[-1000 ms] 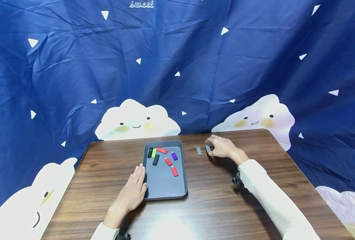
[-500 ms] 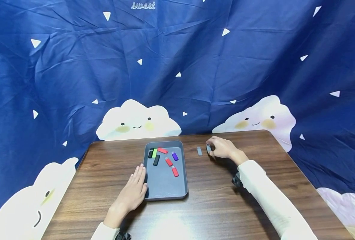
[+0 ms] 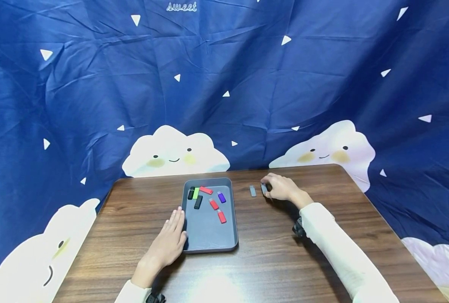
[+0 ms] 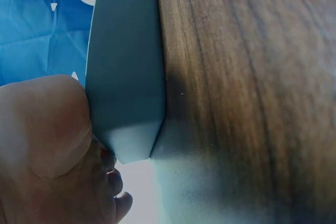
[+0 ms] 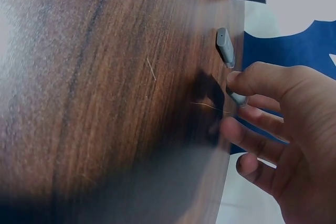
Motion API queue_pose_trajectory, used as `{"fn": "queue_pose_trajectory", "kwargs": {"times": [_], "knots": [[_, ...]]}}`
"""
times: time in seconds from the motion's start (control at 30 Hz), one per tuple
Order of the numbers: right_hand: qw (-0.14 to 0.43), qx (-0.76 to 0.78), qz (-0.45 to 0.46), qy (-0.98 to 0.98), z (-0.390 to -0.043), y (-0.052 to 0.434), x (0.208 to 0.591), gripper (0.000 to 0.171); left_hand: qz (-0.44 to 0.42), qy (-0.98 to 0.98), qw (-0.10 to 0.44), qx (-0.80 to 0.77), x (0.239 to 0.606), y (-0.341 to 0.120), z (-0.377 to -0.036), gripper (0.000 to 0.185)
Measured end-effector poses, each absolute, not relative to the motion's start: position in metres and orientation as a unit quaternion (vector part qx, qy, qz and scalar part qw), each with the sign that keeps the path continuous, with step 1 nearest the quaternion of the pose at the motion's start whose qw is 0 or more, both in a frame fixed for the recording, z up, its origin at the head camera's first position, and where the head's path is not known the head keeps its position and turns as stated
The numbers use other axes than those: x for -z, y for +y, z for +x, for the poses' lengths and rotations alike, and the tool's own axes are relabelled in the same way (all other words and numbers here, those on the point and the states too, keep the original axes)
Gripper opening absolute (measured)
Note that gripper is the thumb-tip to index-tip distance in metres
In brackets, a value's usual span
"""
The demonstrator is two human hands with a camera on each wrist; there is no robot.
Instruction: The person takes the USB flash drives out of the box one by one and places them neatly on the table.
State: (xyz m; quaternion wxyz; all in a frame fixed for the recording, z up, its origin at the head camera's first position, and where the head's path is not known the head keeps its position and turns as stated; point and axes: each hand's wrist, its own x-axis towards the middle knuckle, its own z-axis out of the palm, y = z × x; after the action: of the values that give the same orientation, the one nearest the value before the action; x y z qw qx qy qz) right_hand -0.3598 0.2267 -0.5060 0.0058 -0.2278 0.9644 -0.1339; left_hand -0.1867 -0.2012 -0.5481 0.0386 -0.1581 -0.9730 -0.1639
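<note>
My right hand (image 3: pixel 283 187) pinches a grey USB stick (image 3: pixel 264 189) between thumb and fingertips, low over the wooden table right of the tray. In the right wrist view, the held USB stick (image 5: pixel 238 97) shows beneath the thumb, partly hidden by the fingers. A second grey USB stick (image 3: pixel 252 191) lies on the table just left of it. My left hand (image 3: pixel 167 242), fingers straight, rests against the left side of the grey tray (image 3: pixel 209 237). From the left wrist, the tray's outer wall (image 4: pixel 126 56) stands right beside the left hand (image 4: pixel 44 129).
Several USB sticks lie in the tray: black ones (image 3: pixel 198 202), a green one (image 3: pixel 196 193), red ones (image 3: pixel 222 216) and a purple one (image 3: pixel 222 197). Behind the wooden table (image 3: pixel 141 210) hangs a blue curtain (image 3: pixel 224 63) with clouds.
</note>
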Motion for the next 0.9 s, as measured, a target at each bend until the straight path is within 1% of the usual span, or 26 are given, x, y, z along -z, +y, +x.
{"fn": "queue_pose_trajectory", "kwargs": {"times": [0.17, 0.47, 0.77, 0.9], "knots": [[0.007, 0.134, -0.223, 0.966, -0.362, 0.226, 0.509, 0.048, -0.161, -0.972, 0.047, 0.165, 0.551, -0.202, -0.189, 0.064], [0.017, 0.135, -0.215, 0.967, -0.363, 0.226, 0.512, 0.049, -0.159, -0.974, 0.031, 0.161, 0.547, -0.201, -0.187, 0.064], [0.022, 0.133, -0.215, 0.967, -0.364, 0.226, 0.515, 0.049, -0.165, -0.967, 0.037, 0.191, 0.538, -0.197, -0.183, 0.062], [0.022, 0.137, -0.214, 0.967, -0.363, 0.226, 0.517, 0.049, -0.159, -0.969, 0.028, 0.184, 0.532, -0.195, -0.18, 0.062]]}}
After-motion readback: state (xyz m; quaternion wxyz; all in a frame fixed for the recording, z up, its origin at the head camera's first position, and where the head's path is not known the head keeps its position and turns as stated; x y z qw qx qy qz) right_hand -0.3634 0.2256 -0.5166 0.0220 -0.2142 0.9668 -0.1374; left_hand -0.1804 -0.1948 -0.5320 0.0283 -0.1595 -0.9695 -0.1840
